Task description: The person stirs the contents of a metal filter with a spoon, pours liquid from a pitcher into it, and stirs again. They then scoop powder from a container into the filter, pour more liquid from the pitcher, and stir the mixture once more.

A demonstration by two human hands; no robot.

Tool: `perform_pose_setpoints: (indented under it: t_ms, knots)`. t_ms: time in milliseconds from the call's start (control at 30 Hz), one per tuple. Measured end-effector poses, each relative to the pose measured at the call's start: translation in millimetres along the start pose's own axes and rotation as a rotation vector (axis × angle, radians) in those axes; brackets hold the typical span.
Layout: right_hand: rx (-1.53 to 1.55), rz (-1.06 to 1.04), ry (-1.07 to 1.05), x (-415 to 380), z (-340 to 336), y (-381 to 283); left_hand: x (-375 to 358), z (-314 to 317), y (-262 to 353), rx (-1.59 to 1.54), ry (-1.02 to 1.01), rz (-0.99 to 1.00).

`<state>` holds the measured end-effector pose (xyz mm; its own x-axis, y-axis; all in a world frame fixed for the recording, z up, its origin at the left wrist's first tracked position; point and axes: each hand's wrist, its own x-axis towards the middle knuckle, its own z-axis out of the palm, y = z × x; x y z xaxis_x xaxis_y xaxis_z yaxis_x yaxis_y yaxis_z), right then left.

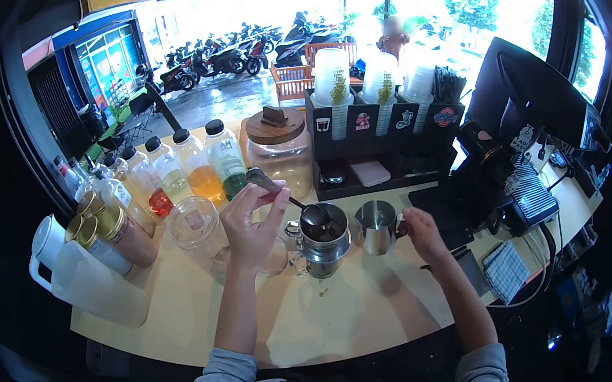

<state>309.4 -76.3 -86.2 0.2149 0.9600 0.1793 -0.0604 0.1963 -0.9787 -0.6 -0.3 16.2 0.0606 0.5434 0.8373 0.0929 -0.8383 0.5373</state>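
My left hand (250, 222) pinches the handle of a dark spoon (313, 215), its bowl tilted down over the open top of a metal drip filter (322, 248). Dark contents show inside the filter, which stands stacked on another metal piece with small side handles. To the right, my right hand (423, 233) is closed on the handle of a steel milk pitcher (375, 236) that appears to stand on the counter; its inside is only partly visible. An open clear plastic jar (189, 225) lies nearest my left wrist. Behind that wrist, another clear round container is partly hidden.
Several syrup bottles (204, 174) and a large wood-lidded glass jar (283, 156) line the counter's far left. A black caddy (386, 129) holds stacked cups. A plastic jug (98, 285) stands front left. A folded checked cloth (506, 271) and a coffee machine (527, 194) are on the right.
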Motion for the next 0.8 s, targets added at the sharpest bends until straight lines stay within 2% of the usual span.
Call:
perform_pose_setpoints:
  t_ms: [167,233,367,433,567,800]
  knots:
    - [0.161,-0.029,-0.008,15.3,14.9,-55.3,1.1,-4.6,-2.3,0.005,0.008,-0.019]
    - [0.064,-0.005,0.006,17.8,27.9,-80.5,0.8,-5.9,-3.4,0.009,0.000,-0.029]
    - [-0.019,-0.061,-0.112,21.7,48.3,-119.1,0.6,-4.8,-3.9,-0.001,0.033,-0.023]
    - [-0.182,-0.105,-0.106,19.0,63.2,-138.1,0.5,-3.6,-3.7,0.004,0.051,-0.018]
    - [-0.221,-0.143,-0.197,27.6,70.3,-144.0,0.0,0.0,-2.0,-0.006,0.062,-0.013]
    - [-0.334,-0.151,-0.169,32.8,84.9,-148.6,0.8,2.4,1.9,0.002,0.062,0.012]
